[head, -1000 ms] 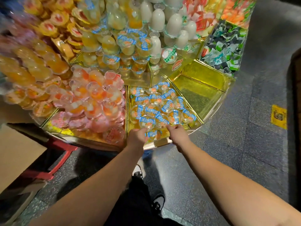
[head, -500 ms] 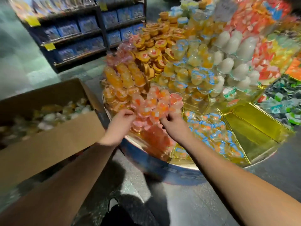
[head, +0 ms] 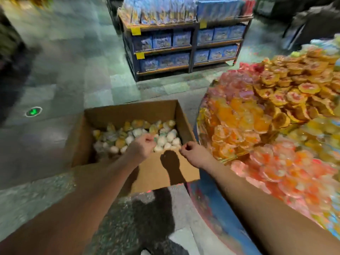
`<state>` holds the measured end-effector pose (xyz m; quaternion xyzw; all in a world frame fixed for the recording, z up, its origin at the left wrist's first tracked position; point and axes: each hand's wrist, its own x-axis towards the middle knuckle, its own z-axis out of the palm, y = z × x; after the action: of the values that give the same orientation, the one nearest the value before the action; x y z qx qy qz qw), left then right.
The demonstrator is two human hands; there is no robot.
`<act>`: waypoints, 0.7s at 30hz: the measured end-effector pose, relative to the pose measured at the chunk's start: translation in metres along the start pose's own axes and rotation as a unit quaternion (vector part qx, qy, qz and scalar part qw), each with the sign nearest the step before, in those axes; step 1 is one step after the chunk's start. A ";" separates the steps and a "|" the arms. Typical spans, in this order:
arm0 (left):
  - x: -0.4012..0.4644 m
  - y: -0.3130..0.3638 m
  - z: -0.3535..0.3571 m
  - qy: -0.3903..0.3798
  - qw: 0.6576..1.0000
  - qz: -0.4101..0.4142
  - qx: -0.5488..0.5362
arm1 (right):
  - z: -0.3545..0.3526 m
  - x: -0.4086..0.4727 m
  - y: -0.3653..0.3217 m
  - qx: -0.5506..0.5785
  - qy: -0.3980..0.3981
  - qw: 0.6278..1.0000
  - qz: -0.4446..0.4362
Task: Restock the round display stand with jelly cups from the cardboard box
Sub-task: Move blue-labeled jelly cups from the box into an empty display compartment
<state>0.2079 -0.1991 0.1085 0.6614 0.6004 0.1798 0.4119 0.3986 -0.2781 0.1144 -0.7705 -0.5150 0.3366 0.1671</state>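
Observation:
The open cardboard box (head: 165, 173) stands on the floor left of the round display stand (head: 211, 197). Loose jelly cups (head: 132, 137), white and yellow, lie in its bottom. My left hand (head: 142, 147) hovers over the cups inside the box, fingers curled, with nothing visible in its grip. Above the box's near right corner is my right hand (head: 192, 151), also curled and holding nothing I can see. The stand's trays carry piles of orange jelly cups (head: 239, 126) and pink-orange jelly cups (head: 294, 172). The picture is blurred.
A dark shelf unit (head: 185, 45) with blue packs stands behind the box across a grey tiled floor. A green floor light (head: 33, 111) glows at the left. My dark shoes (head: 154, 216) are below the box, close to the stand's blue base.
My view has swung left from the stand to the box. Both hands left the stand's jelly cups and now hang over the box.

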 end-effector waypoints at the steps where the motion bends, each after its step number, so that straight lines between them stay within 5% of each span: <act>1: 0.012 -0.008 -0.012 0.004 1.000 0.001 0.011 | 0.010 0.012 -0.011 -0.002 -0.006 1.000 0.005; 5: 0.050 -0.041 -0.043 0.033 0.999 0.005 0.042 | 0.039 0.055 -0.037 -0.011 -0.032 0.999 0.028; 8: 0.079 -0.059 -0.053 -0.015 0.996 -0.011 0.088 | 0.052 0.087 -0.044 -0.022 -0.041 0.998 0.044; 21: 0.230 -0.080 -0.014 -0.091 0.982 -0.160 0.027 | 0.084 0.276 -0.011 -0.051 -0.083 0.989 0.115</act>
<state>0.1950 0.0179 -0.0029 0.5809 0.6633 0.0343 0.4706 0.4002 -0.0307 -0.0351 -0.8016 -0.4514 0.3895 0.0445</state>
